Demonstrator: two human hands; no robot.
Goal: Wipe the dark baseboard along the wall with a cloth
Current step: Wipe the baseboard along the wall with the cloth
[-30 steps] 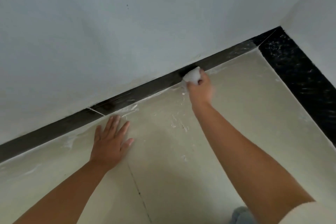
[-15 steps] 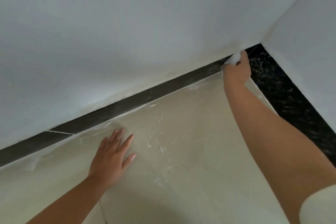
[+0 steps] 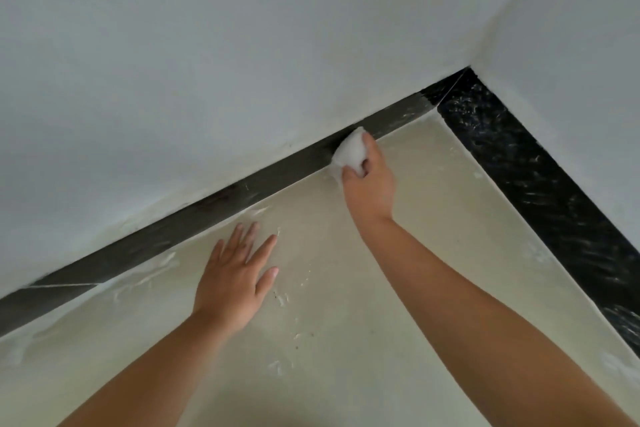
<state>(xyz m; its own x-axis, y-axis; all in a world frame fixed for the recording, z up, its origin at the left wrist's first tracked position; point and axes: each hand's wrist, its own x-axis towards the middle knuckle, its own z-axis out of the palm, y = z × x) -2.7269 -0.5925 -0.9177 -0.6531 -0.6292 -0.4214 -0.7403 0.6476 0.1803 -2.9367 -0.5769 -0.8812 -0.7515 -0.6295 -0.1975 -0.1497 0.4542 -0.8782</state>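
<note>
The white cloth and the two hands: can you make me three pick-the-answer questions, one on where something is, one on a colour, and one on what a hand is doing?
1. Where is the crumpled white cloth?
A. flat on the cream floor tile
B. pressed against the dark baseboard strip
C. high up on the pale wall

2. What colour is the speckled border strip on the floor along the side wall?
A. red
B. black
C. yellow

3. What is the left hand doing?
A. resting flat on the cream floor tile, fingers spread
B. holding a bucket
C. curled into a fist in the air

Answers:
1 B, the right hand holds the cloth against the dark strip at the foot of the wall.
2 B, it is black with pale flecks.
3 A, the palm lies down and holds nothing.
</note>
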